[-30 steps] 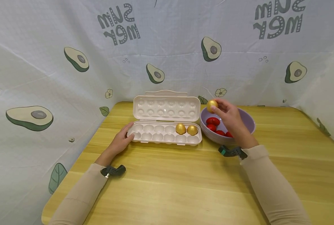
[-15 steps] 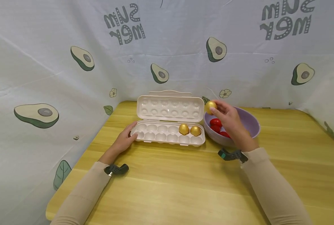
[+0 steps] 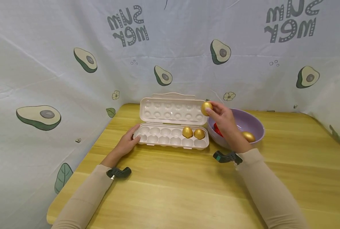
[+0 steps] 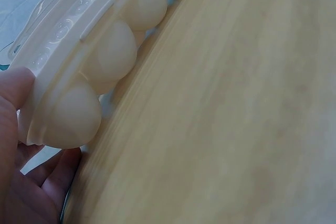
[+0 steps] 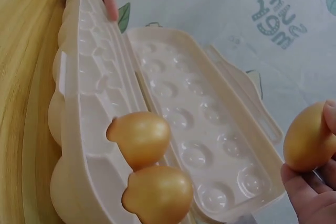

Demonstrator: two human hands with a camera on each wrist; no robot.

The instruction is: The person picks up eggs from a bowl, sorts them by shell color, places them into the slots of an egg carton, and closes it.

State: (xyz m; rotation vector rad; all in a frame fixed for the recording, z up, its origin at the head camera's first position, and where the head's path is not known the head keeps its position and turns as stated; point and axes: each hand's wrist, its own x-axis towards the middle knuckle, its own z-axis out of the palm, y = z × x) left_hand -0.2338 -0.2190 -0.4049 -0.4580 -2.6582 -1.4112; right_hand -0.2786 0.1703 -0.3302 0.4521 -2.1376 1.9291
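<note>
My right hand (image 3: 225,119) pinches a gold egg (image 3: 206,108) between thumb and fingers, above the left rim of a purple bowl (image 3: 253,120). In the head view this egg overlaps the right end of the raised lid (image 3: 173,109) of a cream egg carton (image 3: 158,143). Two gold eggs (image 5: 144,137) sit side by side in the back row, toward the carton's right end. With its thumb (image 4: 18,85) over the front rim and its fingers round the end, my left hand (image 3: 126,142) holds the carton's left end.
Red eggs (image 3: 217,129), partly hidden by my right hand, and another gold egg (image 3: 248,136) lie in the bowl. The wooden table (image 3: 170,187) reaches back to a white curtain (image 3: 184,47) printed with avocados. A dark camera mount (image 3: 226,157) is on my right wrist.
My right hand has carried the gold egg leftward from over the bowl toward the carton, uncovering the gold egg in the bowl. The left hand has stayed on the carton; the view shifted slightly.
</note>
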